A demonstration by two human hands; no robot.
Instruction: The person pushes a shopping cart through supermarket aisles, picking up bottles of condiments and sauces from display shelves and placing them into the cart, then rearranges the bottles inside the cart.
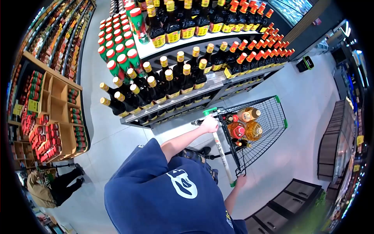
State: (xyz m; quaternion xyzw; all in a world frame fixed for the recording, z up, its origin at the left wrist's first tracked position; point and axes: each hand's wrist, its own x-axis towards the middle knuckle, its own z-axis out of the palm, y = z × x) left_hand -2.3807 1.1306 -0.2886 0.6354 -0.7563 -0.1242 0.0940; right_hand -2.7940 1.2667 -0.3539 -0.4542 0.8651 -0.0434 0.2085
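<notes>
A black wire shopping cart with green corners stands in front of me. My left hand is closed round its pale handle bar, close to the green upper end. My right hand is closed at the basket's rear corner, beside the handle's other green end; its fingers are partly hidden. In the basket are a large bottle of golden oil, a red-capped bottle and a brown-capped jug. Small dark bottles lie beside them.
Shelves of dark sauce bottles and red-capped green containers border the cart's left. A wooden shelf unit holds jars; near it is another person. Grey cabinets stand on the right, a dark basket ahead.
</notes>
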